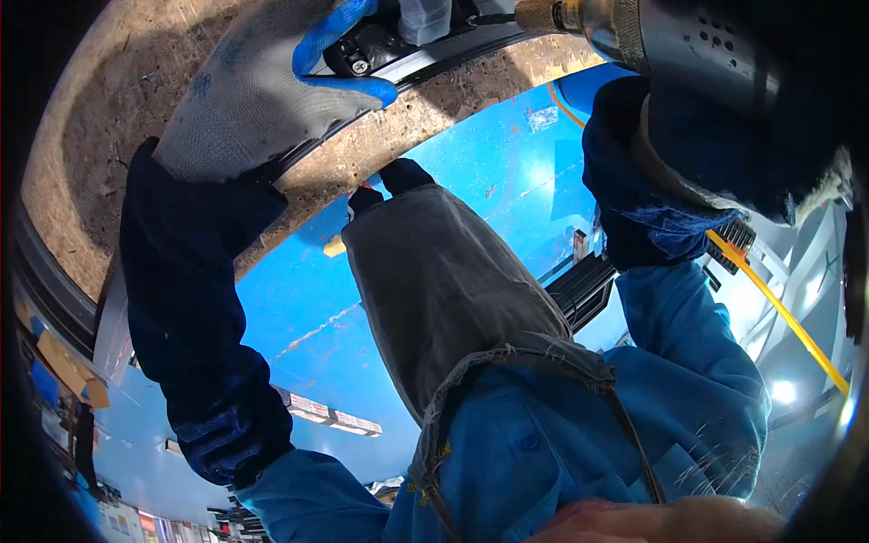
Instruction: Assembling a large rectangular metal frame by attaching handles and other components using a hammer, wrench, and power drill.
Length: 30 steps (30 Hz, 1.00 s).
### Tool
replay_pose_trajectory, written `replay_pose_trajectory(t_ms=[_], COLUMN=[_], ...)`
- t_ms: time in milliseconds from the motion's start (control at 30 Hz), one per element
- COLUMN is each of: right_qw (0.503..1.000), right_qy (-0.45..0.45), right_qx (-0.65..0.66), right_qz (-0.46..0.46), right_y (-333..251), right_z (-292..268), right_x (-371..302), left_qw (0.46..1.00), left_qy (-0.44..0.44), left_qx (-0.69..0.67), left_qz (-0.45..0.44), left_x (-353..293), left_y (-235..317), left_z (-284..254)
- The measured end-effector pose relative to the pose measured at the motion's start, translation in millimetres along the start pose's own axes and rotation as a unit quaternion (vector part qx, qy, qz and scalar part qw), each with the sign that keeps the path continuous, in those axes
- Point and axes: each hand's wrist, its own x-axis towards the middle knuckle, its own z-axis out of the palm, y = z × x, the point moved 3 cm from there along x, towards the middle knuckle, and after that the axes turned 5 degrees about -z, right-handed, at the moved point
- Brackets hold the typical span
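Note:
My left hand (253,95), in a grey knit glove with blue-coated fingers, rests on a long metal-and-black frame strip (439,68) at the upper left. Its thumb and forefinger are spread around a black fitting (337,60) with a cross-head screw (360,67); the other fingertips are hidden. A translucent grey piece (424,20) stands beside the fitting. At the upper right, my right hand (674,149) is wrapped round a power screwdriver (711,41), its fingers mostly lost in shadow. The tool's brass-coloured front end (584,20) points left, its thin dark bit reaching toward the fitting.
The frame lies on a worn brown workbench (100,118) with a curved near edge. From the tool's lower end an orange cable or hose (787,308) runs down right. My grey apron (430,271) hangs over the blue floor (299,308). Black profiles (584,290) lie behind me.

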Motion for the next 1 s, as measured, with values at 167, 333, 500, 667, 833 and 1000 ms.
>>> replay_pose_trajectory(t_ms=[167,333,500,667,833,1000], right_qw=[0.999,0.996,0.997,0.994,0.991,0.986], right_qy=[0.004,0.019,0.008,0.011,-0.004,-0.042], right_qx=[-0.037,-0.084,-0.08,-0.108,-0.125,-0.154], right_qz=[0.003,0.015,0.021,0.028,0.037,0.049], right_y=[-8,-13,-9,-12,-8,-3], right_z=[9,5,16,14,13,14], right_x=[5,3,11,12,16,25], left_qw=[0.928,0.953,0.916,0.993,0.944,0.955], left_qy=[-0.04,0.084,-0.025,0.03,-0.105,-0.132], left_qx=[0.369,0.234,-0.034,0.111,-0.307,-0.267], left_qz=[0.023,0.176,0.399,0.037,-0.062,-0.011], left_x=[-7,-1,-6,-7,-8,-10], left_y=[-33,-31,-62,-59,-67,-101], left_z=[-4,1,-14,-14,-2,-10])
